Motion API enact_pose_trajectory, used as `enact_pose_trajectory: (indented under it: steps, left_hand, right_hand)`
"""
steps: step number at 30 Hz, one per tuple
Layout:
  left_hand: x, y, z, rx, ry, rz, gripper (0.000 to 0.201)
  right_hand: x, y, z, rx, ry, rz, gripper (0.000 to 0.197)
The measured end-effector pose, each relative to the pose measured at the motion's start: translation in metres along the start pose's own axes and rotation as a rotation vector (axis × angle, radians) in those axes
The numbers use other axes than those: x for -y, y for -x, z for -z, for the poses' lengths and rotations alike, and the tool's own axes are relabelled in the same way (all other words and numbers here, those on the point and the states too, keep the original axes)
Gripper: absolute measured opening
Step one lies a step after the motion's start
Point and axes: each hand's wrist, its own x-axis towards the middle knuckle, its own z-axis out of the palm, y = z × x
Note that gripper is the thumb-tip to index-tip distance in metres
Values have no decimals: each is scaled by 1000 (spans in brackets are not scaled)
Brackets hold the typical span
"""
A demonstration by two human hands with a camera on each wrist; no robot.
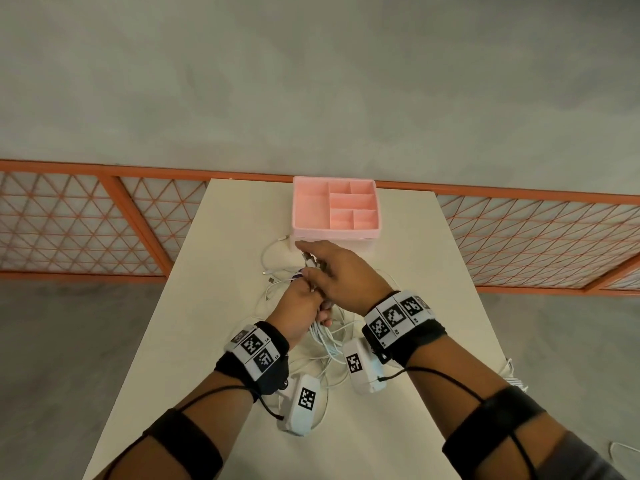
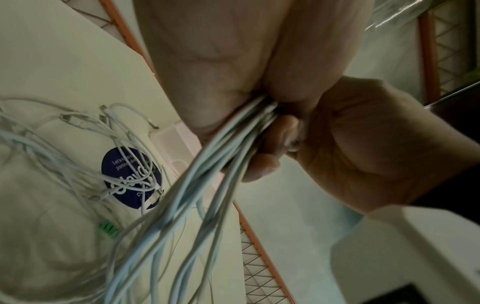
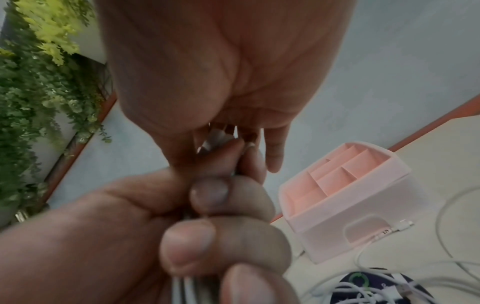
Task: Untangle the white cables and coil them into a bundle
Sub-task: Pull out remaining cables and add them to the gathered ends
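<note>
Above the middle of the table, my left hand [image 1: 301,306] grips a bunch of white cables [image 1: 325,337] in its fist. The strands hang from it in loops onto the tabletop [image 2: 207,174]. My right hand [image 1: 339,271] lies over and just beyond the left. It holds the plug ends [image 1: 310,260] that stick out of the fist, with its other fingers pointing at the pink box. In the right wrist view the plugs [image 3: 215,139] show under my right palm [image 3: 221,61], above the left fist [image 3: 103,226].
A pink divided organiser box [image 1: 334,233] stands at the table's far edge, with one cable plug [image 1: 284,238] beside its front. More loose cable [image 2: 78,144] lies over a round blue sticker [image 2: 130,174]. An orange mesh railing [image 1: 104,174] runs behind the narrow white table [image 1: 225,237].
</note>
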Motion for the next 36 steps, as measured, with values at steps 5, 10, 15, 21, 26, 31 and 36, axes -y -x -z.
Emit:
enact_pose_trajectory:
  steps: [5, 10, 15, 21, 26, 31, 36]
  left_hand:
    - [1, -1, 5, 6, -55, -54, 27]
    - [2, -5, 3, -27, -56, -37, 28]
    - [0, -1, -2, -40, -6, -21, 35]
    - [0, -7, 4, -81, 371, 16, 32]
    - [-4, -8, 11, -102, 480, 52, 29]
    - [-5, -8, 12, -215, 489, 19, 13]
    - [-1, -10, 18, -365, 486, -59, 48]
  right_hand:
    - [-6, 3, -4, -127, 58, 19, 33]
    - [0, 8, -8, -135, 53, 48, 22]
    - [-1, 13, -9, -151, -185, -68, 55]
    - [-9, 29, -36, -66, -657, -230, 73]
    - [-19, 39, -45, 56, -755, -262, 28]
    - [-26, 39, -53, 86, -391, -234, 16]
    - [-17, 43, -54, 101, -218, -150, 22]
